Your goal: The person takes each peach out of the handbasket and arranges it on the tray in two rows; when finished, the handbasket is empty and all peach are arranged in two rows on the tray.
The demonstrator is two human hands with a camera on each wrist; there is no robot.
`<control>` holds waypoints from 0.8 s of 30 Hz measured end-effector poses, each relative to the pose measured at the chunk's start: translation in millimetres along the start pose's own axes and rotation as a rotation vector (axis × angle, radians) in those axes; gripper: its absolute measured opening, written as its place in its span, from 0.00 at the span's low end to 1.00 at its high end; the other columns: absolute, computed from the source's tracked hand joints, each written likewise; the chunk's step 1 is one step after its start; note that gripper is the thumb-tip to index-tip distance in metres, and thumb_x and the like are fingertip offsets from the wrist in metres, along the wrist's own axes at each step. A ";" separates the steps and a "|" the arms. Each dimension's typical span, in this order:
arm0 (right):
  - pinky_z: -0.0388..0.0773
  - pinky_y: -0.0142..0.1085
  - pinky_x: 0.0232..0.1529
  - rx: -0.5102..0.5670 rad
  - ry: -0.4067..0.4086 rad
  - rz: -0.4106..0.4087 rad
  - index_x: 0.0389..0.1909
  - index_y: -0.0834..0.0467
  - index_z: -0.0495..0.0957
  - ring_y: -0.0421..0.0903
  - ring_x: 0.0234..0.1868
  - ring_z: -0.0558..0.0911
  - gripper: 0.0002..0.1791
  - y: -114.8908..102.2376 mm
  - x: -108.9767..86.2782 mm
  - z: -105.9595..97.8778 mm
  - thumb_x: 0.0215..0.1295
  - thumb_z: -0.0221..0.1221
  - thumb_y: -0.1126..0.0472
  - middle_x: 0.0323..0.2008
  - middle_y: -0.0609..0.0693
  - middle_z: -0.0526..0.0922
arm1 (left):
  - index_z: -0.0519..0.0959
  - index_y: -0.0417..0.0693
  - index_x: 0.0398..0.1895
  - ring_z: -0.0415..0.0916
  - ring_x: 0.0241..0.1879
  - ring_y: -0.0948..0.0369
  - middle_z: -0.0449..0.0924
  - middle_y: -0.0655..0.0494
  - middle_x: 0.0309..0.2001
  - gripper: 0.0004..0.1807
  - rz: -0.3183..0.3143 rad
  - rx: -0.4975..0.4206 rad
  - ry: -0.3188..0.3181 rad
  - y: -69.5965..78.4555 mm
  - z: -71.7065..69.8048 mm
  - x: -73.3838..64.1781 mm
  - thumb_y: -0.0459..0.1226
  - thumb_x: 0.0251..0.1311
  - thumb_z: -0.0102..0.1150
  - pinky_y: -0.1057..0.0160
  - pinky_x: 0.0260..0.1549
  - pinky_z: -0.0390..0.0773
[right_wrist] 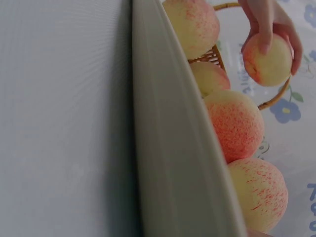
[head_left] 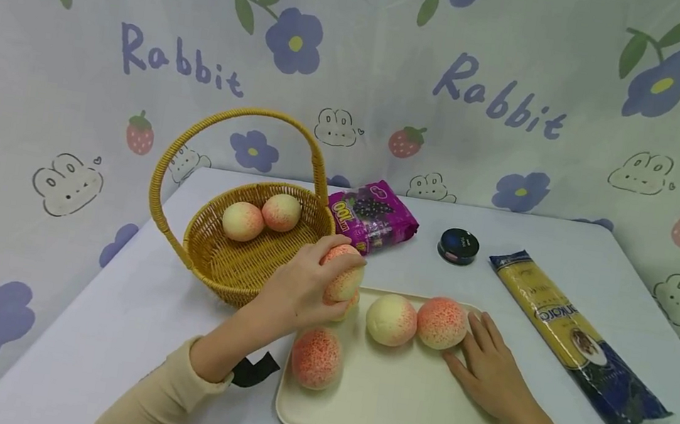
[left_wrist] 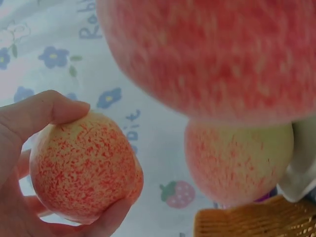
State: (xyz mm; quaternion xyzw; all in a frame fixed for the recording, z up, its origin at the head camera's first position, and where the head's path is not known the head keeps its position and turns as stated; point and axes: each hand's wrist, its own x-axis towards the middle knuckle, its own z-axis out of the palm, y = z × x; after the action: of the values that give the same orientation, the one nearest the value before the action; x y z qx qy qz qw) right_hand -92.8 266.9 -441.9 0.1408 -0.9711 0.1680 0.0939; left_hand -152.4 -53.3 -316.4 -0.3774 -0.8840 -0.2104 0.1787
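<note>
My left hand [head_left: 297, 289] grips a peach [head_left: 346, 277] above the left back corner of the cream tray [head_left: 417, 408], beside the wicker basket [head_left: 222, 275]. Thumb and fingers wrap the held peach [left_wrist: 84, 168] in the left wrist view. Another peach, mostly hidden, lies behind that hand. Toward the tray's left front sits a redder peach [head_left: 317, 358]. A pale peach [head_left: 392, 319] and a pink peach [head_left: 441, 323] touch each other along the back. My right hand [head_left: 490, 368] rests at the tray's right rim, its extended fingers against the pink peach. Two peaches [head_left: 243, 221] lie inside the basket.
Behind the basket's right side is a purple grape-printed packet [head_left: 374, 216]. A round dark tin [head_left: 458, 246] stands at the back. On the right lies a long yellow and blue packet [head_left: 575, 339]. The basket's tall handle [head_left: 250, 113] arches upward.
</note>
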 end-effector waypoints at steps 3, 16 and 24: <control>0.50 0.60 0.59 0.005 0.008 -0.004 0.63 0.67 0.62 0.65 0.66 0.48 0.34 0.4 0.1 1.1 0.64 0.53 0.47 0.64 0.69 0.56 | 0.72 0.62 0.52 0.69 0.48 0.53 0.64 0.54 0.58 0.29 0.009 0.003 -0.025 5.7 1.2 -2.4 0.42 0.42 0.67 0.56 0.31 0.76; 0.50 0.59 0.59 0.009 0.029 -0.017 0.62 0.66 0.63 0.66 0.66 0.49 0.33 1.0 -1.2 2.4 0.63 0.53 0.47 0.63 0.70 0.57 | 0.71 0.61 0.54 0.70 0.45 0.60 0.67 0.55 0.54 0.32 0.163 0.005 -0.194 29.0 9.4 -13.3 0.50 0.41 0.67 0.62 0.36 0.76; 0.50 0.60 0.59 0.017 0.037 -0.021 0.62 0.65 0.64 0.66 0.66 0.49 0.33 0.3 -1.0 1.3 0.62 0.54 0.48 0.63 0.69 0.57 | 0.69 0.63 0.58 0.69 0.44 0.59 0.65 0.56 0.55 0.33 0.183 0.004 -0.316 37.5 15.2 -18.4 0.53 0.43 0.65 0.59 0.39 0.73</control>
State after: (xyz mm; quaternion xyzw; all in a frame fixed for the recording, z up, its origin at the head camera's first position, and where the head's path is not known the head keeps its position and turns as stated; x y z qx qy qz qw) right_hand -92.2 266.9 -443.3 0.1488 -0.9662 0.1778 0.1126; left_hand -115.0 -33.1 -329.1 -0.4842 -0.8634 -0.1298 0.0569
